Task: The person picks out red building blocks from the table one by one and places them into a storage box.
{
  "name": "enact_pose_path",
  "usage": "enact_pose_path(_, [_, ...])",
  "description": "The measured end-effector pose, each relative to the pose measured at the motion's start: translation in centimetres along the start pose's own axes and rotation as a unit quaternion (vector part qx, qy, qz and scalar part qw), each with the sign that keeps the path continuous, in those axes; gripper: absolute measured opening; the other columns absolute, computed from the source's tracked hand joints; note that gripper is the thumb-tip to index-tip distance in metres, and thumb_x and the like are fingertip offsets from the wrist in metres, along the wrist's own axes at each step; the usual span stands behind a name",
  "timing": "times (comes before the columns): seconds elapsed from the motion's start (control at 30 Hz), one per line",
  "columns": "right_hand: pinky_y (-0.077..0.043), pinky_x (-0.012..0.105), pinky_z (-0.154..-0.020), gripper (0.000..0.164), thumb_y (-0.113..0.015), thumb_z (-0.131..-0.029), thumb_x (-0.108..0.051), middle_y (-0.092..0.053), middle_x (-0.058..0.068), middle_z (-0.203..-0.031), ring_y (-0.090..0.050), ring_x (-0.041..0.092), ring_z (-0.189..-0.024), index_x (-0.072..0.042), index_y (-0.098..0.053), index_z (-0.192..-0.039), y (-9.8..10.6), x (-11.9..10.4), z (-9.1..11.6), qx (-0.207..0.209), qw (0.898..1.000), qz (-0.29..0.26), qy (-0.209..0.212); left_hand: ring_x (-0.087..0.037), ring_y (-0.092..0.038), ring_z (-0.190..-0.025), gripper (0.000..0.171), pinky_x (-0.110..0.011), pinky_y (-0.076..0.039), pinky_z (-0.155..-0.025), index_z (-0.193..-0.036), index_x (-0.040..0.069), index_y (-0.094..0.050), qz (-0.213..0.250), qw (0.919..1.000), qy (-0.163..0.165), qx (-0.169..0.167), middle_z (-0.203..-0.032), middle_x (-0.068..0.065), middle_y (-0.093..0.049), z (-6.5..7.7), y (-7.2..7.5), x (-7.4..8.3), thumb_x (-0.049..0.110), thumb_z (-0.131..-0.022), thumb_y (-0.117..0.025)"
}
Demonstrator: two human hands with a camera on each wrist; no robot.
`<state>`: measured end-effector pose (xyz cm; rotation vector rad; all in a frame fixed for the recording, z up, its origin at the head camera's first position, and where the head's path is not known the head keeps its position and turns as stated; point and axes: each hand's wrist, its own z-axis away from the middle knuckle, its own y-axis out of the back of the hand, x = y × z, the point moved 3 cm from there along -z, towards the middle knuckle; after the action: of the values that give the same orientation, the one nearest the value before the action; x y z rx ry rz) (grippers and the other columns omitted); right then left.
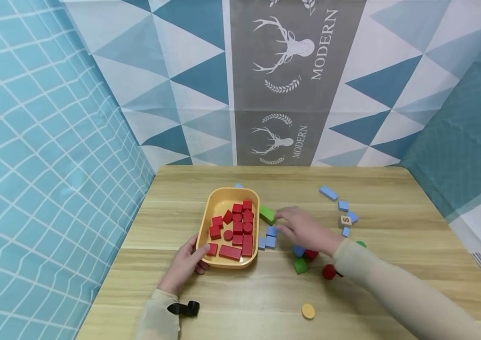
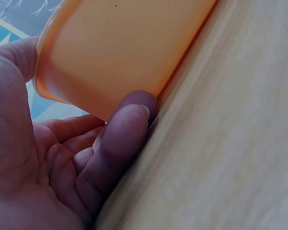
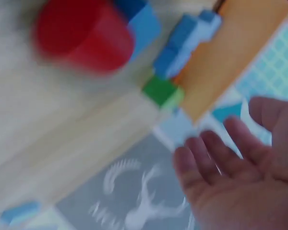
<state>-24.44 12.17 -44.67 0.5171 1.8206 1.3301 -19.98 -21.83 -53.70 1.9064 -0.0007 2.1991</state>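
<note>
A yellow plastic tray (image 1: 222,200) holds several red blocks (image 1: 238,227) of different shapes. My left hand (image 1: 185,265) grips its near left corner, the thumb over the rim and the other fingers low against the outer wall (image 2: 105,52). Just right of the tray lies a green rectangular block (image 1: 267,215), with my right hand (image 1: 304,227) over the table beside it. In the right wrist view, that hand's fingers (image 3: 225,158) are spread and loosely bent, holding nothing. Several small blue blocks (image 1: 270,242) lie at the tray's right side, below the right hand.
Under the right forearm are a dark red block (image 1: 310,255), a green block (image 1: 300,266) and a red round block (image 1: 329,272). Farther right lie a long blue block (image 1: 329,192) and a lettered wooden cube (image 1: 345,221). A yellow disc (image 1: 308,311) is near the front.
</note>
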Motion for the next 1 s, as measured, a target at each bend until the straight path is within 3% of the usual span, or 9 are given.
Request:
enact_pose_path(0.2, [-0.05, 0.05, -0.091, 0.037, -0.057, -0.101, -0.029, -0.061, 0.009, -0.126, -0.056, 0.025, -0.112, -0.005, -0.061, -0.13, 3.7, 3.4, 5.1, -0.076, 0.992, -0.038, -0.09, -0.032, -0.062, -0.066, 0.053, -0.033, -0.054, -0.053, -0.148, 0.02, -0.042, -0.003, 0.9999, -0.003, 0.011, -0.095, -0.02, -0.065, -0.3, 0.2, 0.0, 0.033, -0.1, -0.06])
enact_pose_path(0.33, [-0.051, 0.052, -0.087, 0.037, -0.059, -0.101, -0.025, -0.062, 0.013, -0.124, -0.058, 0.028, -0.106, -0.002, -0.06, -0.129, 5.0, 5.0, 8.0, -0.074, 0.99, -0.041, -0.116, -0.032, -0.062, -0.067, 0.053, -0.033, -0.055, -0.053, -0.148, 0.018, -0.042, -0.006, 1.0, -0.002, 0.007, -0.096, -0.021, -0.064, -0.2, 0.1, 0.0, 0.033, -0.1, -0.06])
enact_pose_path(0.47, [-0.054, 0.049, -0.082, 0.035, -0.064, -0.098, -0.023, -0.065, 0.012, -0.119, -0.06, 0.026, -0.101, -0.003, -0.062, -0.126, 4.7, 5.2, 9.7, -0.057, 0.992, -0.034, -0.109, -0.031, -0.061, -0.065, 0.053, -0.033, -0.054, -0.052, -0.148, 0.016, -0.042, -0.005, 1.0, -0.003, 0.005, -0.095, -0.022, -0.064, -0.2, 0.0, 0.0, 0.032, -0.1, -0.06])
enact_pose_path(0.63, [-0.055, 0.044, -0.076, 0.023, -0.07, -0.093, -0.021, -0.068, 0.003, -0.106, -0.062, 0.02, -0.095, -0.008, -0.069, -0.111, 3.2, 4.0, 10.1, -0.039, 0.995, -0.028, -0.084, -0.031, -0.062, -0.064, 0.052, -0.033, -0.054, -0.051, -0.146, 0.019, -0.044, -0.006, 0.9999, -0.003, 0.01, -0.093, -0.02, -0.065, -0.3, 0.0, -0.2, 0.033, -0.099, -0.06])
enact_pose_path(0.77, [-0.052, 0.032, -0.062, 0.008, -0.074, -0.09, -0.023, -0.065, -0.009, -0.091, -0.055, 0.006, -0.072, -0.019, -0.069, -0.096, 1.8, 3.2, 9.6, -0.034, 0.997, -0.009, -0.069, -0.031, -0.062, -0.065, 0.052, -0.034, -0.054, -0.052, -0.146, 0.021, -0.044, -0.008, 0.9999, 0.0, 0.015, -0.093, -0.018, -0.065, -0.3, -0.1, -0.3, 0.034, -0.099, -0.061])
enact_pose_path(0.87, [-0.041, 0.023, -0.048, 0.01, -0.075, -0.089, -0.025, -0.058, -0.013, -0.079, -0.043, 0.003, -0.057, -0.023, -0.065, -0.088, 0.8, 2.9, 9.3, -0.042, 0.997, 0.003, -0.066, -0.032, -0.062, -0.065, 0.053, -0.034, -0.054, -0.052, -0.147, 0.021, -0.043, -0.007, 0.9999, 0.002, 0.015, -0.095, -0.018, -0.065, -0.2, -0.1, -0.2, 0.034, -0.099, -0.061])
enact_pose_path(1.0, [-0.037, 0.022, -0.046, 0.017, -0.077, -0.087, -0.028, -0.053, -0.014, -0.071, -0.04, 0.004, -0.055, -0.023, -0.062, -0.082, -0.2, 2.7, 9.1, -0.045, 0.997, 0.019, -0.066, -0.032, -0.062, -0.066, 0.054, -0.034, -0.054, -0.052, -0.148, 0.019, -0.041, -0.005, 0.9999, 0.0, 0.012, -0.096, -0.019, -0.065, -0.1, -0.1, 0.0, 0.032, -0.099, -0.06])
